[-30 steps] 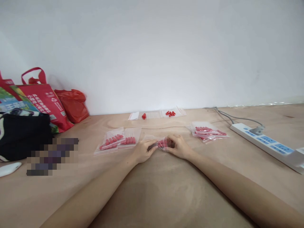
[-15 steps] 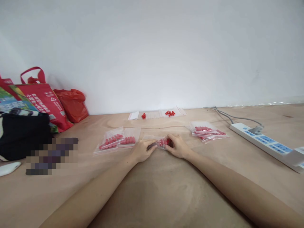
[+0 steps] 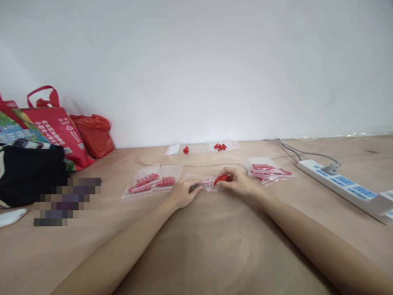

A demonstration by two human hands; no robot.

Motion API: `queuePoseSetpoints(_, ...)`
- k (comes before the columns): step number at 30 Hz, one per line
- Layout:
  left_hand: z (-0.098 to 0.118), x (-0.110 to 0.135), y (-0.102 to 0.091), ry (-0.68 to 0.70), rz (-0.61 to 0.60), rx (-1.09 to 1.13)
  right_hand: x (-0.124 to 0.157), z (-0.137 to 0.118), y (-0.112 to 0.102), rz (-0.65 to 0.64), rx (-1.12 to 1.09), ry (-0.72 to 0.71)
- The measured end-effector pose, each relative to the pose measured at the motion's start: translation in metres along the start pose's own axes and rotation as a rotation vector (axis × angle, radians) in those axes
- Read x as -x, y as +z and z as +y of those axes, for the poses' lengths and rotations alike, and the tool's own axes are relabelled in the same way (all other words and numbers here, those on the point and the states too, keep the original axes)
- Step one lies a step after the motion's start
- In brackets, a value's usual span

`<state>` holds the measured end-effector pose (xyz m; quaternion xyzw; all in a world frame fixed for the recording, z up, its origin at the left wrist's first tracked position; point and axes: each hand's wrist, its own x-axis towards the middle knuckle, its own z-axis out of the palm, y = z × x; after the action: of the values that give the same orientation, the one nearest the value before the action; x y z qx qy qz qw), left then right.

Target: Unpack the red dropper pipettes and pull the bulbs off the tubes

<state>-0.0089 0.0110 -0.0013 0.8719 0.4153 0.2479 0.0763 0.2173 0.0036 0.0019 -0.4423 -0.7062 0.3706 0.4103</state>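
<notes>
My left hand (image 3: 182, 193) is closed on one end of a small clear zip bag (image 3: 208, 184) lying on the wooden table top (image 3: 215, 246). My right hand (image 3: 241, 182) pinches a small red piece (image 3: 221, 178) at the bag's other end. Left of my hands lie two filled bags of red pieces (image 3: 152, 181). To the right sits a stack of filled bags (image 3: 268, 169). Further back, loose red pieces (image 3: 220, 146) rest on flat empty bags near the wall.
A white power strip (image 3: 344, 186) with a grey cable runs along the right side. Red shopping bags (image 3: 58, 129) and a black bag (image 3: 29, 174) stand at the left by the wall. A white object (image 3: 10, 217) lies at the left edge.
My right hand has shifted a little to the right, away from the bag, and a red piece now shows between its fingers. My left hand stays on the bag.
</notes>
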Motion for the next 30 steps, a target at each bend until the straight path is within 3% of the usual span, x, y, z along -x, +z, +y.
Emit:
queuePoseSetpoints(3,-0.001,0.000,0.000,-0.025,0.007,-0.004,-0.004,-0.001,-0.023,0.065,-0.212,0.129)
queuePoseSetpoints(6,0.000,0.000,-0.001,-0.048,0.014,-0.017,-0.006,0.001,-0.045,0.145,-0.263,0.173)
queuePoseSetpoints(10,0.000,0.001,0.000,-0.064,0.036,-0.066,-0.008,0.011,-0.059,0.408,-0.167,0.080)
queuePoseSetpoints(13,-0.002,0.000,0.000,-0.057,0.066,-0.098,-0.008,0.021,-0.054,0.540,0.074,-0.023)
queuePoseSetpoints(15,-0.003,0.000,0.001,-0.052,0.071,-0.108,-0.007,0.026,-0.046,0.521,0.262,-0.132)
queuePoseSetpoints(18,-0.003,0.000,0.001,-0.056,0.068,-0.122,-0.002,0.030,-0.033,0.341,0.520,-0.288)
queuePoseSetpoints(22,-0.002,0.000,0.000,-0.053,0.063,-0.133,0.005,0.027,-0.023,0.134,0.719,-0.343)
queuePoseSetpoints(26,-0.003,0.000,0.000,-0.035,0.066,-0.131,0.010,0.022,-0.021,0.105,0.722,-0.319)
queuePoseSetpoints(30,-0.004,0.000,0.001,-0.040,0.074,-0.131,0.012,0.020,-0.021,0.166,0.695,-0.267)
